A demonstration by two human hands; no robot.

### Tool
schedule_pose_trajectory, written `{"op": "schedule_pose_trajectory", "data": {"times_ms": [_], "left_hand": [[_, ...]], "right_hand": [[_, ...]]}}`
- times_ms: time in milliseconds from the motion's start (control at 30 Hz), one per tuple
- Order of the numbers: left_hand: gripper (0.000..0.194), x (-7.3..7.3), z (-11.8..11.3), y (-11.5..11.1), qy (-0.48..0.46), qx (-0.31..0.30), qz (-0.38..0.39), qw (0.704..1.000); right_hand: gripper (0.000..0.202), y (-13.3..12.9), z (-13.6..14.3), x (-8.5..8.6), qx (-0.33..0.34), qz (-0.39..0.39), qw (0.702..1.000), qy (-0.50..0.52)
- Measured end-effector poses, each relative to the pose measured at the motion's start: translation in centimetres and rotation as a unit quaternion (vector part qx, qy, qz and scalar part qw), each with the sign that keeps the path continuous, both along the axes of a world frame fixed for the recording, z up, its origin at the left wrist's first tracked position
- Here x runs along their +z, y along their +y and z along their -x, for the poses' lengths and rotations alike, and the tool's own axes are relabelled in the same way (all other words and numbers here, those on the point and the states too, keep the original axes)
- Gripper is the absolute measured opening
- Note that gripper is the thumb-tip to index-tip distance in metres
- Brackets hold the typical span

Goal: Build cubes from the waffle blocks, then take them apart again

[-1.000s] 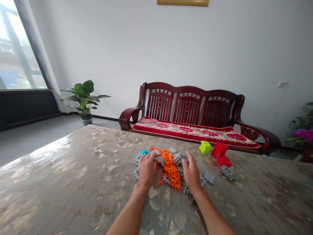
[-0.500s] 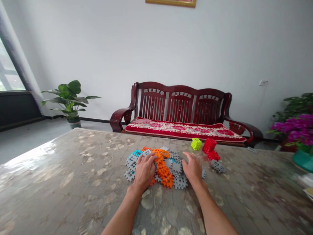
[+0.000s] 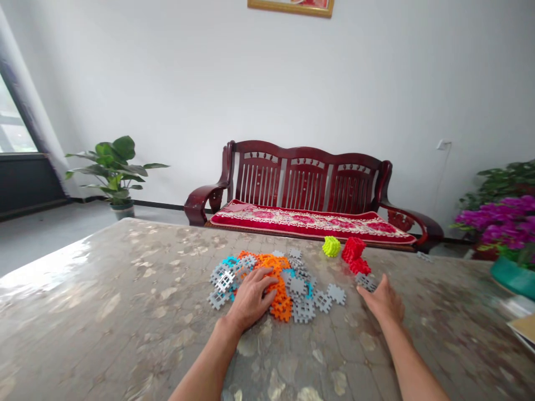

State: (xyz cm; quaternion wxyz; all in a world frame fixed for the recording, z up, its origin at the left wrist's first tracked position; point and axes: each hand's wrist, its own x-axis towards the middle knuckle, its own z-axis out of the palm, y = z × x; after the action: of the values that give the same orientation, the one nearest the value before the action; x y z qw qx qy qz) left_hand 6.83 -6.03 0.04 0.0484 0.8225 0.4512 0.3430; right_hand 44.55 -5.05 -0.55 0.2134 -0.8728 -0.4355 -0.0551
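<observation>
A pile of interlocking plastic building pieces, grey, orange and blue, lies on the table; its orange pieces (image 3: 282, 306) run down the middle. My left hand (image 3: 251, 295) rests on the pile's left part, fingers spread over the orange pieces. Off to the right, my right hand (image 3: 385, 299) is at a grey block of toothed pieces (image 3: 366, 282), with thumb and fingers apart around its right end. The thumb lies along the block's near side; whether the fingertips press on it I cannot tell. Red joined blocks (image 3: 354, 253) stand just behind it. A yellow-green cube (image 3: 331, 246) sits farther left.
Loose grey pieces (image 3: 336, 294) lie at the pile's right edge, and another grey piece (image 3: 425, 256) near the table's far edge. A teal flowerpot (image 3: 515, 275) with purple flowers stands at the right. Beyond the patterned table (image 3: 146, 312) is a wooden bench (image 3: 307, 178).
My right hand has moved right, from the pile to the grey block. My left hand has shifted slightly right over the orange pieces. The view has turned a little.
</observation>
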Motion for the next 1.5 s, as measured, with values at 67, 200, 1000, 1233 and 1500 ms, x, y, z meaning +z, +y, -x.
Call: {"op": "schedule_pose_trajectory", "data": {"times_ms": [67, 200, 1000, 1233, 1500], "left_hand": [[0.025, 0.0, 0.0, -0.1, -0.002, -0.003, -0.002, 1.0], [0.026, -0.1, 0.0, 0.0, -0.009, 0.001, -0.009, 1.0], [0.027, -0.7, 0.0, 0.3, -0.022, 0.042, -0.01, 0.999], [0.027, -0.5, 0.0, 0.1, -0.035, 0.038, -0.009, 0.999], [0.048, 0.3, 0.1, -0.6, -0.047, 0.03, -0.04, 0.998]], "right_hand": [[0.081, 0.0, -0.4, -0.5, 0.02, 0.023, 0.999, -0.016], [0.059, -0.1, -0.4, -0.7, 0.053, 0.025, 0.996, -0.065], [0.056, 0.1, 0.4, -1.0, 0.114, -0.068, 0.99, 0.043], [0.059, 0.5, 4.4, -0.8, 0.213, -0.159, 0.937, 0.228], [0.051, 0.0, 13.8, 1.8, 0.371, -0.168, 0.886, 0.22]]}}
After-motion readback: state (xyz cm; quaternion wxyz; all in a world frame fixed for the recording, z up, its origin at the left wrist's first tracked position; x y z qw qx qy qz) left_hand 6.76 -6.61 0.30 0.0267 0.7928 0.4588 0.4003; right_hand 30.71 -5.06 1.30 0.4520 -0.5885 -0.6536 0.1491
